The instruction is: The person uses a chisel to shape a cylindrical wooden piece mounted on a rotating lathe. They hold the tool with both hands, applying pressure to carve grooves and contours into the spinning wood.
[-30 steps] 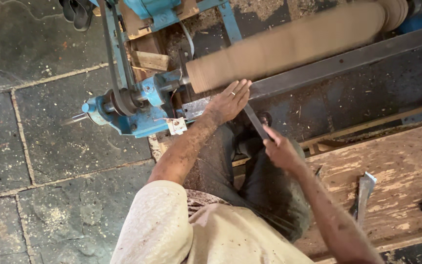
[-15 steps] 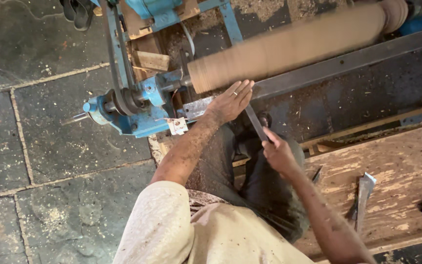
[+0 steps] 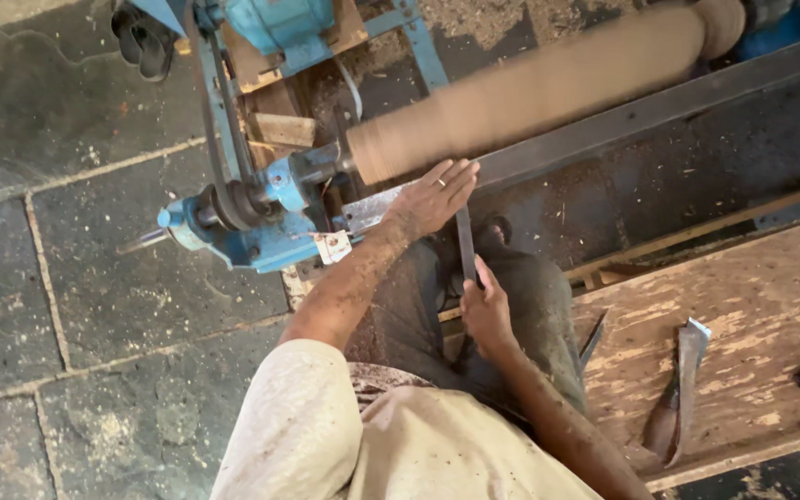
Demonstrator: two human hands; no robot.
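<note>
My left hand (image 3: 432,196) lies open on the chisel (image 3: 465,243) beside the blurred wooden cylinder (image 3: 530,88); right hand (image 3: 485,310) grips its near end.

Small white tag (image 3: 332,246) on the blue lathe headstock (image 3: 261,208)

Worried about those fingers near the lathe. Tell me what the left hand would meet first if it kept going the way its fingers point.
The left hand lies flat, fingers pointing up and right toward the blurred wooden cylinder. Going straight on, it would probably meet that cylinder's near side first; how much gap remains is unclear from this view.
</note>
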